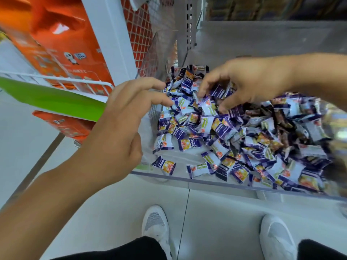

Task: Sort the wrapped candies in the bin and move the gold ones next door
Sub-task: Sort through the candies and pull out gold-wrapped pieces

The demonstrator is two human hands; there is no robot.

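Note:
A clear plastic bin (187, 179) holds a heap of wrapped candies (221, 132), mostly purple-and-white with orange or green patches. Some dark brown wrappers (281, 119) lie at the right of the heap. Blurred gold-looking wrappers (339, 121) show at the far right edge. My left hand (124, 119) hovers at the bin's left wall, fingers stretched towards the pile, holding nothing. My right hand (249, 81) is over the back of the heap, fingertips curled down onto the candies; whether it pinches one I cannot tell.
Orange boxes (56, 40) and a green shelf edge (52, 96) stand to the left behind a white wire rail (56, 79). A mesh divider (159, 49) rises behind the bin. Grey floor and my two white shoes (155, 224) lie below.

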